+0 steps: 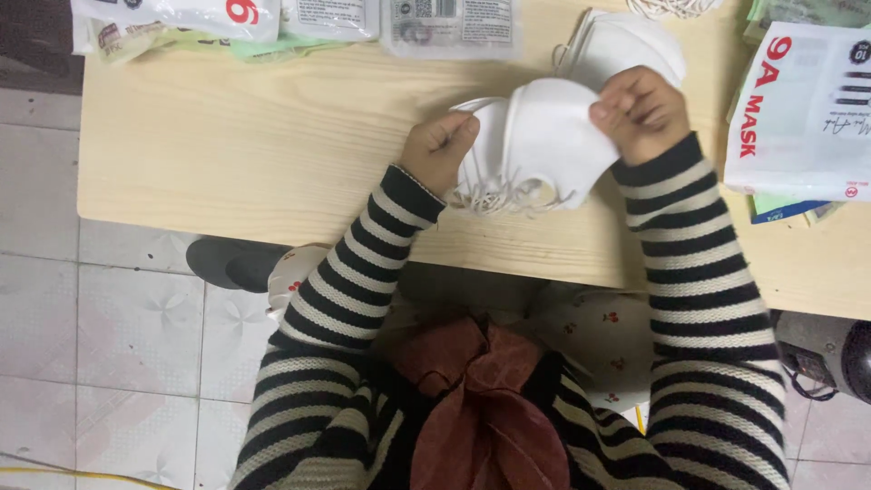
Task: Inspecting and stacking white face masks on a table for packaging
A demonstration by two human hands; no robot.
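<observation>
The person's left hand [439,148] and right hand [642,111] are both closed on a small stack of white face masks [537,141], held just above the pale wooden bench [272,145] near its middle. The left hand is curled into a fist on the stack's nine o'clock edge; the right hand pinches its two o'clock corner between thumb and fingers. White ear loops [504,195] hang in a loose tangle from the stack's six o'clock side.

As for progress, the stack looks gathered and squared up but sits in no wrapper, so bagging appears to remain undone. A second pile of white masks [626,41] lies on the bench at twelve o'clock from the held stack, just behind the right hand, apparently waiting its turn.

Packaging rings the work. At three o'clock, a flat white pouch with red lettering [803,113] lies at the bench's edge on top of green and blue packets [785,209]. Along the far edge, from ten to twelve o'clock, lies a row of clear and white rectangular pouches [449,27], one with a red mark, over pale green sheets [263,47]. More green packets [807,11] sit at one o'clock in the corner.
</observation>
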